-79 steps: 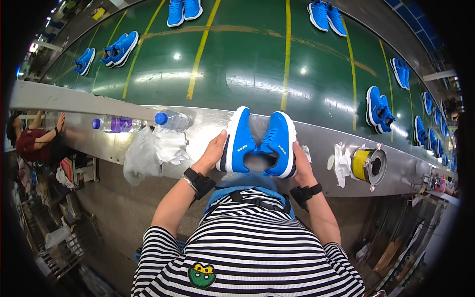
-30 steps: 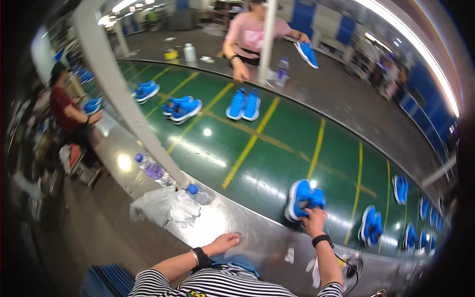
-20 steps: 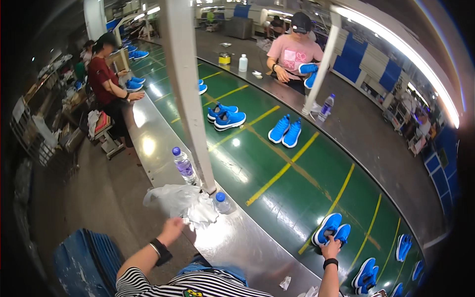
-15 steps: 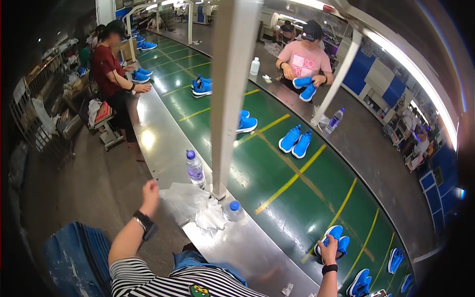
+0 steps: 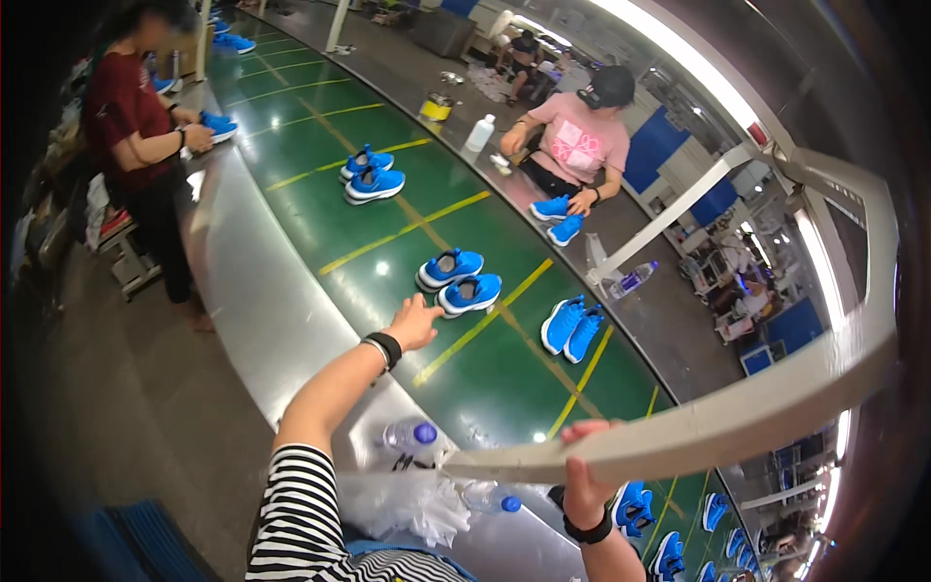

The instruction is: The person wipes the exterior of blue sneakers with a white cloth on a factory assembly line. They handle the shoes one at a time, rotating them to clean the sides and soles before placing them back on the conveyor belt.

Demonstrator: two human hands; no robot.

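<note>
My left hand (image 5: 415, 322) reaches over the green conveyor belt, fingers stretched out. Its fingertips are at the heel of the nearer sneaker (image 5: 469, 295) in a blue pair with white soles; whether they touch it I cannot tell. Beside that shoe stands its mate (image 5: 449, 269). On the right, my right hand (image 5: 586, 490) is at the pale metal post (image 5: 698, 432), thumb in front and fingers behind it. The post hides part of this hand. Another blue pair (image 5: 572, 330) stands farther right on the belt.
A purple-labelled bottle (image 5: 407, 435), a clear blue-capped bottle (image 5: 493, 498) and crumpled plastic (image 5: 402, 509) lie on the metal ledge (image 5: 281, 310). Co-workers in red (image 5: 131, 116) and pink (image 5: 582, 136) handle blue shoes. More pairs stand at the lower right.
My left hand has moved from beside the ledge out to the sneakers on the belt. My right hand has left a blue pair and is now at the post. The view has shifted left.
</note>
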